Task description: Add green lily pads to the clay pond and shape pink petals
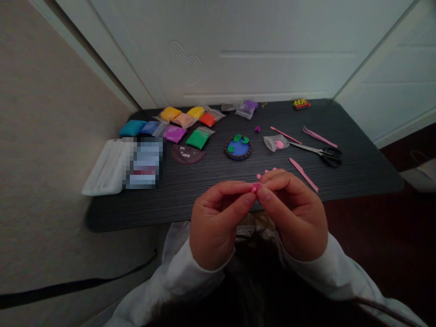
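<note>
Between my two hands, over the table's near edge, is a small piece of pink clay (256,186). My left hand (218,222) pinches it from the left with thumb and forefinger. From the other side my right hand (296,213) grips it the same way, so the fingertips nearly meet. Just behind my right fingers lie several little pink clay pieces (266,171), partly covered by the hand. Beyond them sits a round blue clay pond (240,149) with a brown beaded rim and green leaf shapes on it.
Right of the pond lie an open bag with pink clay (276,143), a pink stick tool (286,135), tweezers (319,136), scissors (320,151) and a pink knife (304,174). Clay packets (199,137) crowd the back left, near a white tray (107,168). A wall panel (259,45) borders the back.
</note>
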Demonstrator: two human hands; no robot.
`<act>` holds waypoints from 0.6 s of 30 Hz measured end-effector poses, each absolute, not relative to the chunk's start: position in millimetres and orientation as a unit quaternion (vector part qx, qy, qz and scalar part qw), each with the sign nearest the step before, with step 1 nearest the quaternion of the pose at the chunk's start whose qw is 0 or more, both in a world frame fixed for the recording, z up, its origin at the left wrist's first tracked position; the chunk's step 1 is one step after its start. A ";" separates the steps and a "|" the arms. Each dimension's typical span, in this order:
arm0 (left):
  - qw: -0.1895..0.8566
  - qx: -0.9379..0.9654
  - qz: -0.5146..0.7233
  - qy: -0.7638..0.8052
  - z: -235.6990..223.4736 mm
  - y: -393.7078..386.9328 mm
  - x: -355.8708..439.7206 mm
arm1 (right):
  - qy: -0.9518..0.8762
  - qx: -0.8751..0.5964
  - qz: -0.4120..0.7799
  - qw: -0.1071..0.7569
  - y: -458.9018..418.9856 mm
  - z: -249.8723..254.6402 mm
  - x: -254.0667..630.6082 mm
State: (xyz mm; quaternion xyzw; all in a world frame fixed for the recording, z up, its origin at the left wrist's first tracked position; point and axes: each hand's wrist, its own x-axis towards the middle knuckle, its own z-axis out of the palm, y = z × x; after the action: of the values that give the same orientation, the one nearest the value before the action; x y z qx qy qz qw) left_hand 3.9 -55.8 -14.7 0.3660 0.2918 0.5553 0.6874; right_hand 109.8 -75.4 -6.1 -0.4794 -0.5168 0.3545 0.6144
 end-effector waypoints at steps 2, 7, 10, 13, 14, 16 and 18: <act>0.681 0.371 0.560 0.292 -15.5 -56.1 4.6 | -0.512 -0.483 0.351 0.618 -75.8 -6.5 109.0; 0.667 0.380 0.567 0.298 -16.4 -56.4 6.0 | -0.504 -0.478 0.355 0.626 -76.5 -8.1 108.0; 0.661 0.382 0.565 0.312 -16.1 -56.9 6.0 | -0.502 -0.481 0.356 0.624 -76.5 -8.8 108.1; 0.652 0.386 0.567 0.323 -15.7 -56.9 4.6 | -0.501 -0.487 0.353 0.622 -76.2 -8.8 108.7; 0.652 0.386 0.566 0.324 -15.5 -56.7 3.9 | -0.502 -0.487 0.352 0.622 -76.1 -8.8 109.0; 0.665 0.379 0.556 0.324 -15.1 -55.8 2.3 | -0.506 -0.486 0.354 0.618 -76.0 -8.7 109.6; 0.686 0.368 0.539 0.322 -14.6 -54.8 0.9 | -0.510 -0.485 0.358 0.614 -76.2 -8.8 110.0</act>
State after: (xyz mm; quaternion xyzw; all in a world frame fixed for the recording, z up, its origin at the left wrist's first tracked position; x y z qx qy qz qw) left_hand 0.9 -54.8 -14.6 0.3682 0.3223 0.5388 0.6857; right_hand 110.0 -76.2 -8.8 -0.4850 -0.5098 0.3582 0.6137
